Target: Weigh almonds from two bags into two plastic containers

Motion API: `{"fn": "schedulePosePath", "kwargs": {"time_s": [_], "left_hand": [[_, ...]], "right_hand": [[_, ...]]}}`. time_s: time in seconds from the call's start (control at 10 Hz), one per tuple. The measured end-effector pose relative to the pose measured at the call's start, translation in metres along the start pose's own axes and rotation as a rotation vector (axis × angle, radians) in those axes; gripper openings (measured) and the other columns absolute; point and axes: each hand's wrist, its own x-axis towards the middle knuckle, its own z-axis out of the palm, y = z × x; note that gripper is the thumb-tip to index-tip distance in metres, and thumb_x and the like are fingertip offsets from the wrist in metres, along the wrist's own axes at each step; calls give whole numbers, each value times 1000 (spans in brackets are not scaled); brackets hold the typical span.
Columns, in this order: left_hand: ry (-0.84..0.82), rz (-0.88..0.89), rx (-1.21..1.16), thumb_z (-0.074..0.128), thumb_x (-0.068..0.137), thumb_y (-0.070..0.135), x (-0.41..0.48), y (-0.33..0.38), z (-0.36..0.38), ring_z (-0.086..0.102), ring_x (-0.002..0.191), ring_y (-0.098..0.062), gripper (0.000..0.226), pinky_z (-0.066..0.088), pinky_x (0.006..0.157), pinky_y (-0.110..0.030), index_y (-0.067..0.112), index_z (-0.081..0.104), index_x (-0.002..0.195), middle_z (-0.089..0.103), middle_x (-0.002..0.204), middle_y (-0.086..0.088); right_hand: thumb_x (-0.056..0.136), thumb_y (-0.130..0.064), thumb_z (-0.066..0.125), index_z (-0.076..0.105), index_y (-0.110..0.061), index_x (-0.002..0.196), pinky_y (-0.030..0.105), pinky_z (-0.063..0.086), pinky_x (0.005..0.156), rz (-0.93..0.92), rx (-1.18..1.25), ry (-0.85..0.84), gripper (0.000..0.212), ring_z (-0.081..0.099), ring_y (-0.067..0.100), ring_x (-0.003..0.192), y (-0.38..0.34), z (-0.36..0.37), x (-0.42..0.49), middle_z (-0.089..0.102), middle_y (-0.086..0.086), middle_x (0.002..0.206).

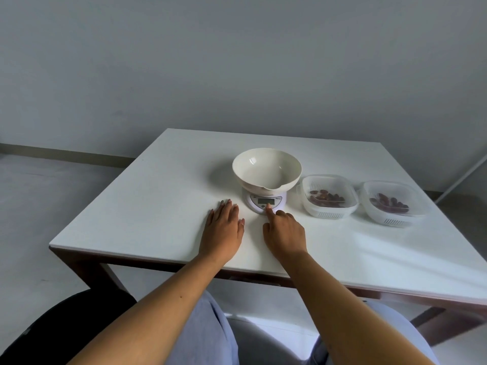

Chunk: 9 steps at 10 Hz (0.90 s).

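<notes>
A small white digital scale (276,202) stands on the white table (158,206) with an empty cream bowl (266,168) on top. My right hand (284,230) has its index fingertip on the scale's front panel, the other fingers curled in. My left hand (224,227) lies flat on the table just left of the scale, fingers spread, holding nothing. To the right of the scale sit two clear plastic containers, the near one (328,204) and the far right one (395,214), each with several brown almonds inside. No bags are in view.
The table's front edge runs just before my forearms, with dark wooden legs below. My knees in light blue trousers are under it. A grey wall is behind, bare floor on the left, and a thin pale rod leans at the far right.
</notes>
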Motion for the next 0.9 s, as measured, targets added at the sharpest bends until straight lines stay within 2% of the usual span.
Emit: {"fn": "schedulePosePath", "kwargs": {"time_s": [0.1,0.2,0.3,0.4,0.5,0.6,0.7,0.8,0.9], "left_hand": [[-7,-6,14,27,103,32,-1,0,1,17,151,-25,52,10,121,-41,10,32,150,23,162,-9],[-18,-17,8,20,99,35,1,0,-3,19,150,-25,57,12,121,-42,10,33,149,25,161,-9],[-28,-32,-1,23,101,34,3,3,-5,15,151,-23,54,11,121,-42,12,29,151,21,163,-6],[-63,-42,13,26,103,33,9,9,-4,8,152,-20,54,7,121,-46,17,22,154,12,165,-2],[-74,-38,31,20,102,36,12,10,-3,6,153,-19,55,7,121,-50,19,21,154,10,165,-1],[-51,-19,64,4,91,44,10,9,-3,14,152,-22,70,11,119,-55,18,27,152,17,164,-4],[-24,-9,71,10,93,42,8,9,2,22,150,-25,66,17,117,-56,16,33,151,23,162,-6],[-17,13,108,22,98,36,4,8,5,22,150,-25,57,19,117,-55,16,32,151,24,162,-4],[-19,6,99,24,100,34,7,11,1,19,151,-23,56,17,119,-54,15,29,153,22,162,-1]], "right_hand": [[95,-22,35,29,-16,148,36,46,84,12,-2,-21,53,55,31,109,-1,-1,-1,61,13,120],[93,-22,39,30,-12,147,38,47,84,-6,26,8,55,52,33,108,-1,2,-7,58,16,121],[91,-22,42,33,-8,144,41,46,89,-14,51,60,56,48,35,110,1,6,-10,52,19,125],[95,-30,40,20,-5,148,46,32,106,62,50,69,62,32,37,132,3,9,-9,33,22,146],[98,-37,29,4,-5,151,47,14,118,86,51,6,67,10,33,147,4,11,-6,12,19,159],[98,-43,18,-5,-6,151,45,2,122,66,49,-31,69,-4,27,149,3,14,-5,-3,16,161],[96,-44,17,-2,-4,151,44,1,122,80,69,-26,70,-4,27,149,5,17,-6,-2,17,161],[97,-43,21,-1,-2,150,44,2,121,97,79,-22,71,-4,27,149,5,18,-6,-1,18,160],[97,-42,25,1,1,150,45,6,120,122,72,-21,72,-2,28,149,2,17,-3,2,20,160]]}}
